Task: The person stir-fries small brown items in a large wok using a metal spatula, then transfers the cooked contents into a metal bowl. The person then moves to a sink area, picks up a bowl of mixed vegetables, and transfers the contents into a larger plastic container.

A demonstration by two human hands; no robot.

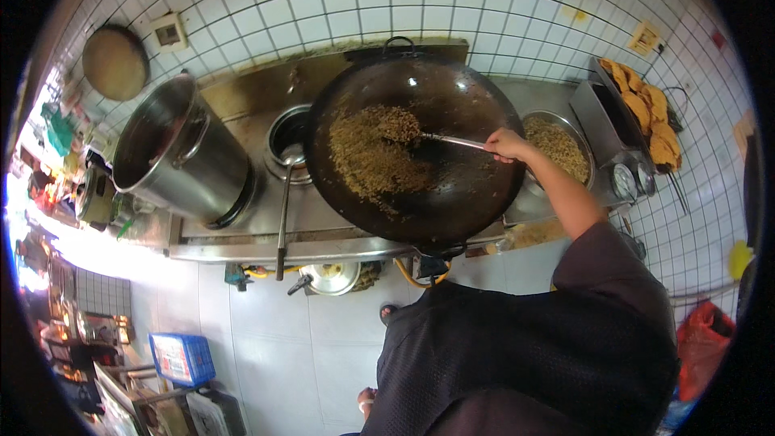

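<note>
My right hand is closed around the metal handle of a ladle over a large dark wok. The ladle's round head is covered by a heap of small brown, crumbly bits, which lie across the wok's left half. Whether they are grains, seeds or minced food I cannot tell. To the right of the wok, a round metal pan holds similar, paler bits. Low beside my body is what looks like my left hand, with a white band at the wrist. It is small and partly hidden, and its fingers are unclear.
A tall steel stockpot stands left on the steel counter. Between it and the wok, a second ladle rests in a small round pot, its handle over the front edge. A lidded pan sits below; a blue crate stands on the floor.
</note>
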